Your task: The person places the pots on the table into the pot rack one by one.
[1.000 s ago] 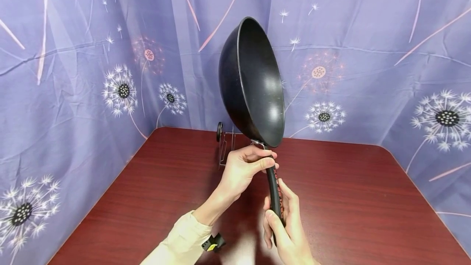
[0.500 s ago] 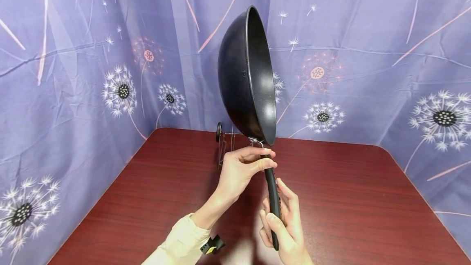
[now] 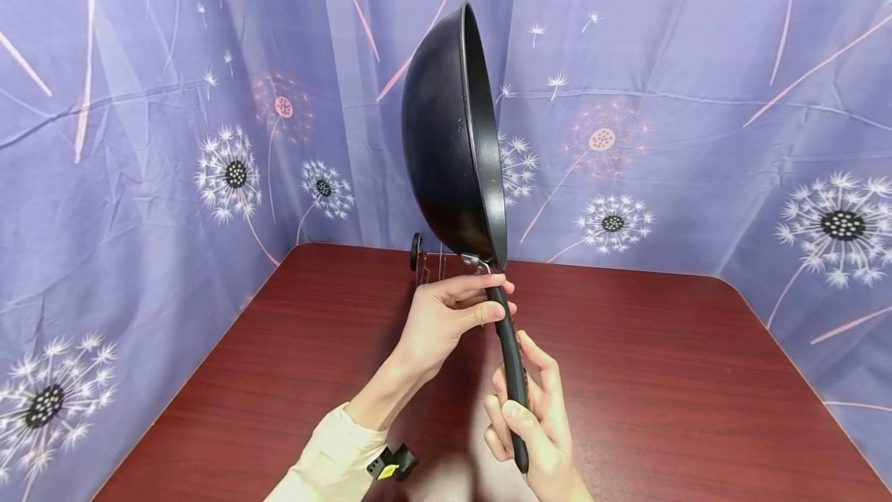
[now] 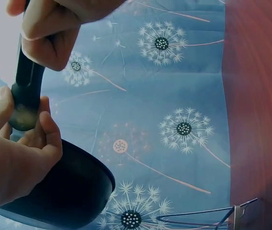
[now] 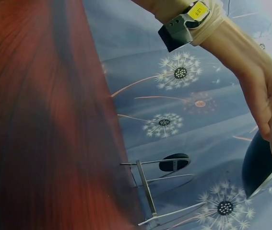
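Observation:
A black wok [image 3: 442,138] is held upright above the table in the head view, its bowl on top and its hollow side turned to the right. My left hand [image 3: 442,320] pinches the top of the black handle [image 3: 514,378], just below the metal bracket [image 3: 477,262]. Lower down, my right hand [image 3: 543,424] holds the handle's end between thumb and fingers. In the left wrist view both hands grip the handle, with the wok's bowl [image 4: 78,191] beyond the left one. The right wrist view shows only an edge of the bowl [image 5: 258,167].
A wire rack [image 3: 432,263] with a black round part [image 3: 416,251] stands behind the hands on the red-brown table [image 3: 662,378]. The right wrist view shows the rack [image 5: 147,187] more fully. Blue dandelion-print curtains [image 3: 627,45] enclose the table's back and sides.
The wok has turned about its handle, so more of its outside and less of its inside shows. It has shifted slightly left and up. Both hands keep their hold.

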A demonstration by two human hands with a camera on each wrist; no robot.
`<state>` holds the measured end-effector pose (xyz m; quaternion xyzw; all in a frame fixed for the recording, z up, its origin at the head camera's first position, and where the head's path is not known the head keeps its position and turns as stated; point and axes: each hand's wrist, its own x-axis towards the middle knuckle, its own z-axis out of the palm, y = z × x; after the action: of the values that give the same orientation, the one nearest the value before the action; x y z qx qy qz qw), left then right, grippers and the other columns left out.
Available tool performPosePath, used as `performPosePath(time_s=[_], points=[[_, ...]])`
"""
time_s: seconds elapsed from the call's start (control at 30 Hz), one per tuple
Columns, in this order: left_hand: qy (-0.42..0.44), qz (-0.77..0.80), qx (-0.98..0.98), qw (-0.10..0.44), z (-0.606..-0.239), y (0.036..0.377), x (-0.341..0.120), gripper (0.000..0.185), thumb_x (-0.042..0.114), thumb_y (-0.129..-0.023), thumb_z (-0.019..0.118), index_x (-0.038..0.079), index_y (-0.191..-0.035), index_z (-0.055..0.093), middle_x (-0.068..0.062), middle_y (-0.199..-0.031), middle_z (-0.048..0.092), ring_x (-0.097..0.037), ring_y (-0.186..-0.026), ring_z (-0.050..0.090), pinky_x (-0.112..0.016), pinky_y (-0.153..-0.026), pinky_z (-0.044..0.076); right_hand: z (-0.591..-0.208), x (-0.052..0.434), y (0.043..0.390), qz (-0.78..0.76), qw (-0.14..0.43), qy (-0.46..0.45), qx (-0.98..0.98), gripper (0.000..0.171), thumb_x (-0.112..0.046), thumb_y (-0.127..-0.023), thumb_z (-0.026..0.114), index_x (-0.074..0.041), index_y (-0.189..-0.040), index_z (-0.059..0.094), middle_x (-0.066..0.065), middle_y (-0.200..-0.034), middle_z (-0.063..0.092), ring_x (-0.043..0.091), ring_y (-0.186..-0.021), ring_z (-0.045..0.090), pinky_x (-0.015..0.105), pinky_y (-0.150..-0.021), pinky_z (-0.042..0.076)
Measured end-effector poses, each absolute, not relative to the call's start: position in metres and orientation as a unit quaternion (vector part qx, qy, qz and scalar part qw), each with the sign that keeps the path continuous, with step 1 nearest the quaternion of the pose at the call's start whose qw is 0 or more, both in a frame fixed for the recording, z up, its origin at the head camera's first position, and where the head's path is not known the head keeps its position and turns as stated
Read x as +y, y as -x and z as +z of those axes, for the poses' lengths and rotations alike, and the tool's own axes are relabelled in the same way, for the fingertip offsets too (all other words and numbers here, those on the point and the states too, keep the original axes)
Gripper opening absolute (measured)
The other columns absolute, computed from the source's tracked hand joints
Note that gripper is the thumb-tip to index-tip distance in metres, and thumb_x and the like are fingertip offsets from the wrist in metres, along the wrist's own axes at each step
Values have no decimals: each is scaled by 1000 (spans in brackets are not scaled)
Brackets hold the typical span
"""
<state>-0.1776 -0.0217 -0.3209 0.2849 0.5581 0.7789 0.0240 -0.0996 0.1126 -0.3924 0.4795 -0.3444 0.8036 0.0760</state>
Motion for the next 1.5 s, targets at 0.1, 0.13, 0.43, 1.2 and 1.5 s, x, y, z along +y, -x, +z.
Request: performPosePath(time_s=[0.1, 0.13, 0.43, 1.2, 1.5], points=[[-274, 783, 559, 21, -319, 176, -23, 42, 7, -82, 79, -5, -121, 67, -11, -108, 74, -23, -92, 76, -38, -89, 59, -392, 110, 101, 803, 77, -482, -342, 72, 24, -87, 14, 0, -154, 2, 14, -97, 35, 20, -51, 27, 26, -33, 25], [-270, 784, 558, 22, -319, 175, -23, 42, 6, -82, 79, -5, -121, 67, -11, -108, 75, -23, -91, 76, -37, -88, 59, -392, 110, 101, 804, 75, -483, -339, 72, 24, -88, 14, 0, -155, 2, 14, -97, 35, 19, -51, 27, 26, -33, 24], [-241, 778, 581, 7, -315, 174, -23, 39, -6, -81, 76, -6, -119, 68, 4, -94, 76, -12, -81, 74, -22, -67, 55, -393, 107, 103, 820, 48, -479, -310, 72, 20, -90, 13, -6, -156, 4, 10, -101, 38, 18, -49, 26, 26, -35, 22], [-200, 759, 619, 20, -324, 182, -25, 36, -2, -80, 78, -3, -115, 72, -6, -94, 75, -10, -78, 69, -24, -72, 58, -407, 104, 106, 848, 17, -449, -282, 67, 15, -95, 15, -12, -157, 13, 4, -111, 46, 18, -49, 23, 27, -35, 17], [-195, 751, 631, 25, -332, 184, -22, 33, 0, -82, 78, -1, -115, 73, -22, -101, 73, -9, -83, 70, -24, -76, 58, -412, 105, 103, 857, 16, -430, -283, 69, 15, -93, 13, -12, -156, 14, 3, -110, 47, 17, -49, 22, 26, -34, 15]])
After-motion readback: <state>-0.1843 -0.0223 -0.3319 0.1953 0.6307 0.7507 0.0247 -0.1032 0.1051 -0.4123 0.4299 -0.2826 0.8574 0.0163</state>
